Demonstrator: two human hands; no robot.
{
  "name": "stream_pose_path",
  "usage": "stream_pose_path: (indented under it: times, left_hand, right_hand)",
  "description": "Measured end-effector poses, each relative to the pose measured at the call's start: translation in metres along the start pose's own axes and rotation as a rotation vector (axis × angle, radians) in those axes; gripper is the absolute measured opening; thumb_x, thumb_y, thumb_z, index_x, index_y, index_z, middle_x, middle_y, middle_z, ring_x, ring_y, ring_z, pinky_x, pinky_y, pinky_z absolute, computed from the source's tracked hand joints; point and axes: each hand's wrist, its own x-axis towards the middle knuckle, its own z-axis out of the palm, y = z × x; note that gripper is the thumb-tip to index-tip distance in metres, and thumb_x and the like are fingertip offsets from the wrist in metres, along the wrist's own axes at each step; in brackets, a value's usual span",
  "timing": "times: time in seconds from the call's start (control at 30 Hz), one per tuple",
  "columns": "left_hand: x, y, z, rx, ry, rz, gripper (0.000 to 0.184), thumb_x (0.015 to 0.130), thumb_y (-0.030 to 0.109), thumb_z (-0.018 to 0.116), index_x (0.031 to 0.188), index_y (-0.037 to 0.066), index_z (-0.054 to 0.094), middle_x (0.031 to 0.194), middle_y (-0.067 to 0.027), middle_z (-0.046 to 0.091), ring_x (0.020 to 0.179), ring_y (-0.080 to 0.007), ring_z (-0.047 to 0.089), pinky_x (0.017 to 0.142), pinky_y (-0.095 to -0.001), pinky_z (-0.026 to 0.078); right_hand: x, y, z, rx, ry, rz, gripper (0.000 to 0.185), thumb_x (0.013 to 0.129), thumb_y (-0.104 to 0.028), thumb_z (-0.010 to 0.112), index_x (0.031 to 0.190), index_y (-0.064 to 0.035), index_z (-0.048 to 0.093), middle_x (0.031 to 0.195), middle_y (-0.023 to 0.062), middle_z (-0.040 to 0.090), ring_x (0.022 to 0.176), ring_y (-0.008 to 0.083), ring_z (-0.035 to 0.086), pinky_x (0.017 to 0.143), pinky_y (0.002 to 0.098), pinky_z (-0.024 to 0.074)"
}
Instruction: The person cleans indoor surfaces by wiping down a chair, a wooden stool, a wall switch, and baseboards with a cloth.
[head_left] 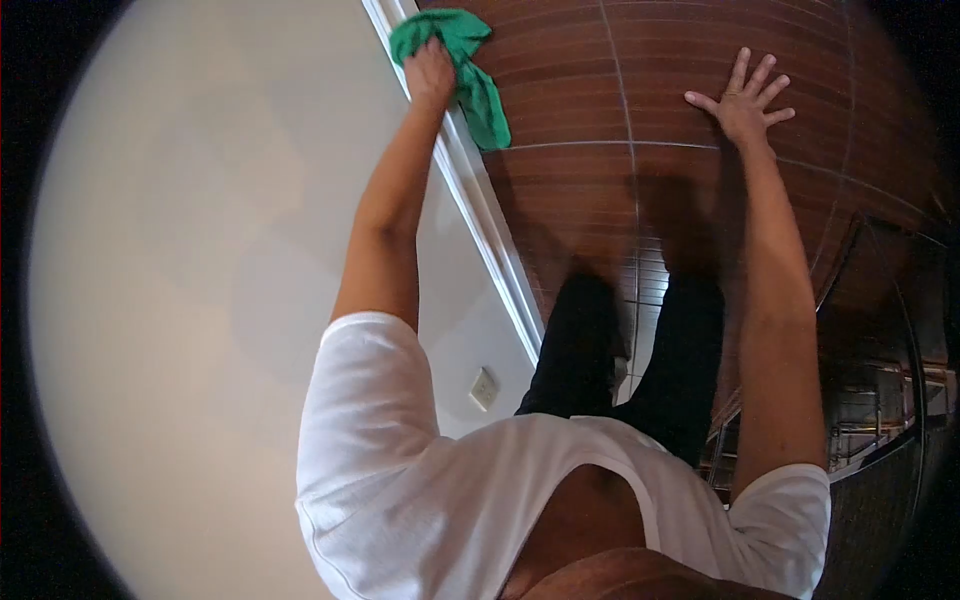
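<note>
A green cloth (483, 105) is bunched in my left hand (430, 75), whose fingers are closed into it. That hand is at the white baseboard (470, 185), where the wall meets the floor. Part of the cloth hangs over the baseboard onto the brown tiles. My right hand (744, 112) lies flat on the brown tiled floor (560, 80), fingers spread, holding nothing. The right arm is stretched straight down to the tiles.
A pale wall (200, 250) rises along the left, with a white outlet plate (484, 389) low on it. Dark furniture with a glossy panel and a metal rack (870, 425) stands at the right. My knees (575, 330) are on the floor between.
</note>
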Motion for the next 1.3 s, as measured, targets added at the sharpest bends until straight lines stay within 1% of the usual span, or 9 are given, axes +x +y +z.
stream_pose_path:
  times: [0.3,0.4,0.53,0.73,0.8,0.83,0.97,1.2,1.3]
  left_hand:
    - [-0.171,0.064,0.029,-0.117,-0.032,0.321,0.031,0.087,0.020,0.043,0.110,0.006,0.057,0.109,-0.0134,0.060,0.099,-0.0291,0.059,0.091,-0.0468,0.042]
    - [-0.087,0.009,0.024,-0.030,-0.268,0.153,0.028,0.087,0.018,0.044,0.110,0.010,0.057,0.104,-0.0088,0.061,0.092,-0.0264,0.060,0.082,-0.0440,0.047]
    - [0.066,-0.094,-0.057,-0.043,0.093,-0.113,0.036,0.090,0.017,0.039,0.123,0.002,0.045,0.112,-0.0190,0.056,0.090,-0.0356,0.061,0.076,-0.0463,0.049]
    - [0.130,-0.125,-0.019,-0.046,0.243,-0.198,0.050,0.089,0.018,0.039,0.135,-0.004,0.035,0.135,-0.0230,0.041,0.116,-0.0335,0.047,0.099,-0.0436,0.036]
    - [0.090,-0.090,-0.012,-0.113,0.281,-0.220,0.053,0.089,0.017,0.042,0.137,-0.003,0.033,0.136,-0.0219,0.039,0.119,-0.0346,0.045,0.103,-0.0438,0.032]
    - [0.052,-0.062,-0.041,-0.094,0.393,-0.154,0.045,0.088,0.016,0.043,0.129,-0.002,0.042,0.118,-0.0233,0.053,0.095,-0.0356,0.059,0.081,-0.0430,0.047]
    - [-0.074,0.016,-0.033,-0.257,0.207,-0.236,0.054,0.088,0.007,0.041,0.139,-0.005,0.027,0.127,-0.0262,0.044,0.108,-0.0403,0.051,0.093,-0.0462,0.041]
    - [-0.108,0.029,-0.028,-0.645,0.291,-0.234,0.036,0.087,0.011,0.045,0.118,-0.005,0.052,0.120,-0.0254,0.054,0.109,-0.0402,0.052,0.093,-0.0468,0.041]
    - [-0.007,-0.018,-0.003,-0.159,-0.005,-0.141,0.026,0.089,0.018,0.040,0.090,0.006,0.064,0.095,-0.0138,0.063,0.089,-0.0302,0.060,0.080,-0.0454,0.045]
  right_hand:
    - [0.002,0.001,-0.011,-0.015,-0.046,0.030,0.125,0.060,-0.081,0.055,0.145,-0.0202,-0.013,0.147,0.0205,-0.024,0.132,0.0481,-0.023,0.093,0.0778,-0.0060]
    - [0.001,-0.002,-0.008,0.005,-0.028,0.025,0.125,0.060,-0.081,0.054,0.145,-0.0205,-0.013,0.147,0.0206,-0.024,0.132,0.0483,-0.024,0.092,0.0779,-0.0057]
    - [0.001,-0.003,-0.014,-0.037,-0.087,0.062,0.125,0.060,-0.081,0.054,0.145,-0.0213,-0.014,0.147,0.0202,-0.026,0.132,0.0477,-0.025,0.093,0.0775,-0.0043]
    - [0.001,-0.001,-0.012,-0.048,-0.051,0.034,0.125,0.060,-0.081,0.055,0.145,-0.0204,-0.014,0.147,0.0212,-0.025,0.132,0.0487,-0.023,0.093,0.0780,-0.0043]
    - [0.004,-0.001,-0.012,-0.040,-0.054,0.038,0.125,0.060,-0.080,0.056,0.145,-0.0201,-0.013,0.147,0.0214,-0.025,0.132,0.0491,-0.023,0.092,0.0782,-0.0051]
    - [0.003,-0.003,-0.014,-0.046,-0.075,0.050,0.125,0.060,-0.080,0.056,0.145,-0.0201,-0.013,0.147,0.0212,-0.025,0.132,0.0489,-0.023,0.092,0.0781,-0.0053]
    - [0.005,-0.010,-0.023,-0.025,-0.137,0.097,0.126,0.060,-0.079,0.058,0.145,-0.0200,-0.014,0.147,0.0201,-0.026,0.132,0.0483,-0.024,0.093,0.0772,-0.0061]
    - [0.004,-0.012,-0.025,-0.056,-0.164,0.109,0.126,0.060,-0.079,0.058,0.145,-0.0192,-0.013,0.146,0.0202,-0.027,0.131,0.0482,-0.025,0.093,0.0769,-0.0070]
    - [0.002,-0.011,-0.026,0.007,-0.109,0.068,0.126,0.060,-0.078,0.059,0.145,-0.0193,-0.013,0.146,0.0205,-0.027,0.131,0.0481,-0.026,0.093,0.0771,-0.0071]
